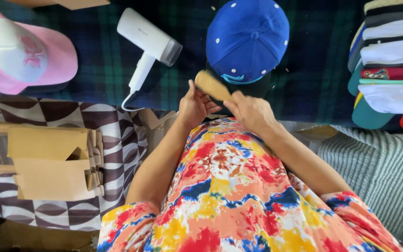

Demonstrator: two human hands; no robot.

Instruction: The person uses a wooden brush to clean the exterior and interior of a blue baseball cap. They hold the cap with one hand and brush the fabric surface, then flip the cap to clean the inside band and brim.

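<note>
right hand (250, 111) gripping wooden brush (212, 86) | left hand (193, 105) closing on its bristles | blue cap (247, 39) just beyond | next: steadying brush

A: Far side of the dark green plaid cloth (99, 60)?
B: One white handheld garment steamer (148, 44), lying on its side, cord trailing toward the near edge. One pink and white cap (22, 53) at the far left corner.
A: Right side?
B: One stack of folded caps (390, 65), mixed white, black, red, teal. Below it, a grey ribbed fabric (383, 168).
A: Left, near side?
B: One brown and white geometric-print cloth (122, 140), bearing a pile of flat cardboard boxes (52, 163).
</note>
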